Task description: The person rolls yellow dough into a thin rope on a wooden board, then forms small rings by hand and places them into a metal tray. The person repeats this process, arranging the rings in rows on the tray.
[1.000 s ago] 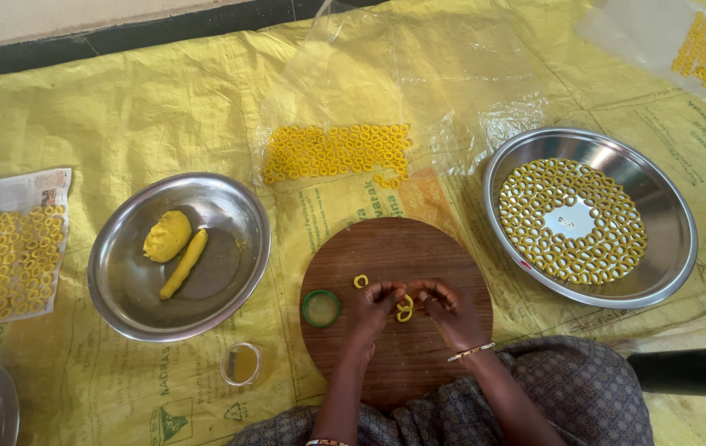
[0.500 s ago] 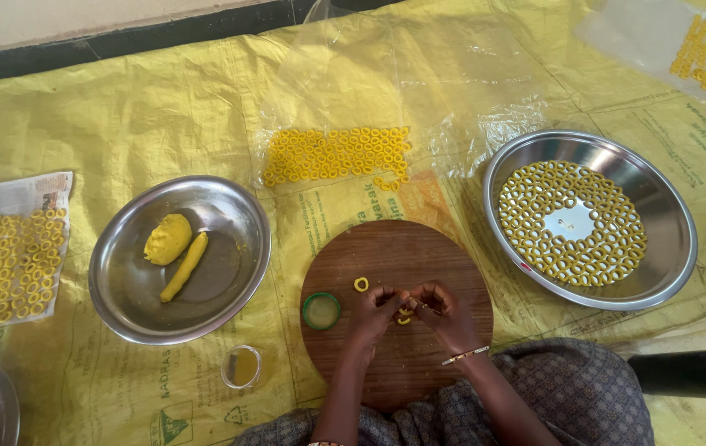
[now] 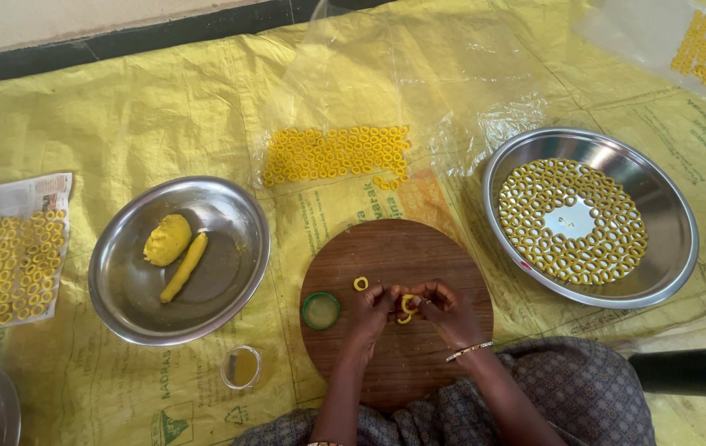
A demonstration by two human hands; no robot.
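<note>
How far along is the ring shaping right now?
Done: many rings fill the right plate, the plastic sheet and the newspaper; one ring lies on the board. In hand: left hand and right hand pinch a dough strip. Left: a lump and roll in the left plate.

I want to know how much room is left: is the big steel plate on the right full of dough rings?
Nearly full. Yellow rings cover most of the right steel plate, leaving one bare patch in the middle.
</note>
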